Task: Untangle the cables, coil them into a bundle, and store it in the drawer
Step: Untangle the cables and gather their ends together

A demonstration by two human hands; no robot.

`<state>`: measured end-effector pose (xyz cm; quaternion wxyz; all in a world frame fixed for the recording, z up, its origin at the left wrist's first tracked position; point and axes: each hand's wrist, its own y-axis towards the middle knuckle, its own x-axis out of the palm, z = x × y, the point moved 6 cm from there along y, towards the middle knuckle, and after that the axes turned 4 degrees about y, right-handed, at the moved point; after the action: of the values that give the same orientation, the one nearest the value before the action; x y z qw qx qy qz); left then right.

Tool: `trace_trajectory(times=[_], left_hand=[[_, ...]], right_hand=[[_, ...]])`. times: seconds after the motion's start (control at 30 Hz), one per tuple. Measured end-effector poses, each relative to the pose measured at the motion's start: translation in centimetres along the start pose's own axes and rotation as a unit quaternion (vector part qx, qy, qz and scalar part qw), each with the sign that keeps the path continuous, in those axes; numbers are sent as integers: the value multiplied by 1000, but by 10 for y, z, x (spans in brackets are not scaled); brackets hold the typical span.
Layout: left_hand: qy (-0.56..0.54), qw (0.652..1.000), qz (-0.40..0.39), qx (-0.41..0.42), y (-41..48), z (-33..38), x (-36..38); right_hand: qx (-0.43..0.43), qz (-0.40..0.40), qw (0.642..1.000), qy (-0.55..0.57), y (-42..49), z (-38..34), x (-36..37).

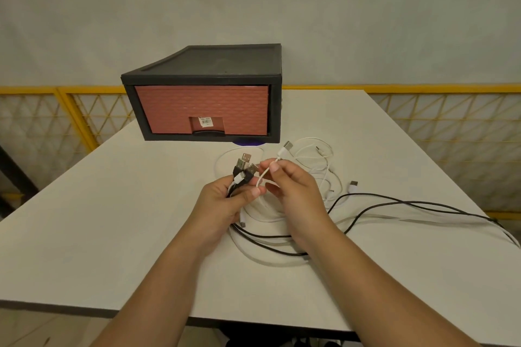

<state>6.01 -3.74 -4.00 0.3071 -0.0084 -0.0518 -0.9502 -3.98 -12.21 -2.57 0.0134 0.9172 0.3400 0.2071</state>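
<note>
**Cable ends gathered above a white table, drawer shut behind**

At the centre of the frame, your left hand [225, 200] is closed around a cluster of plug ends [244, 167], black and white, that stand up out of your fist with their metal USB tips pointing toward the top of the frame. Just to the right of it, your right hand [293, 191] pinches a thin white cable [263, 175] between thumb and fingertips, the other fingers loosely curled; that cable runs up and right to a white plug [284, 149] held clear of the table.

Below and right of your hands, the rest of the cables lie loose on the white table [112, 220]. White loops [315, 155] sprawl in the middle right, close in front of the drawer unit, and a white connector [353, 186] lies by itself further right. Two black leads [417, 204] trail away toward the right edge of the frame, and one curves back under your right wrist, crossing a wide white loop [270, 259].

In the upper middle of the frame stands the black drawer unit [208, 65], its reddish woven-pattern drawer [203, 107] fully pushed in, a barcode sticker [205, 121] above the handle recess. Yellow mesh fencing [439, 121] runs behind the table on both sides.
</note>
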Motion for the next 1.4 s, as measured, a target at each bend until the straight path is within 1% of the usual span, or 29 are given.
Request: trace_trajectory(times=[0.17, 0.23, 0.37, 0.53, 0.67, 0.93, 1.07, 1.2, 1.3, 1.4], left_hand=[[44, 999, 5, -14, 0, 0, -1], [43, 999, 18, -26, 2, -2, -6], [11, 998, 25, -49, 4, -5, -8], [-38, 998, -14, -54, 5, -3, -5], [-24, 999, -8, -39, 5, -2, -4], [-13, 999, 19, -35, 4, -1, -5], [8, 999, 38, -31, 2, -1, -5], [12, 998, 51, -17, 1, 2, -5], [2, 998, 62, -12, 2, 5, -6], [15, 998, 58, -1, 1, 6, -6]], right_hand=[[-6, 5, 997, 79, 0, -8, -4], [-10, 6, 997, 81, -1, -12, -8], [-30, -32, 999, -31, -7, -13, -2], [-29, -59, 990, -124, -15, -9, 5], [-82, -49, 960, -263, -19, -8, 7], [-110, -63, 926, -357, -22, 8, 23], [-115, -59, 928, -349, -24, 13, 35], [-106, -27, 950, -292, -23, 13, 37], [-107, -26, 951, -289, -22, 13, 37], [-112, -26, 952, -283, -21, 13, 35]])
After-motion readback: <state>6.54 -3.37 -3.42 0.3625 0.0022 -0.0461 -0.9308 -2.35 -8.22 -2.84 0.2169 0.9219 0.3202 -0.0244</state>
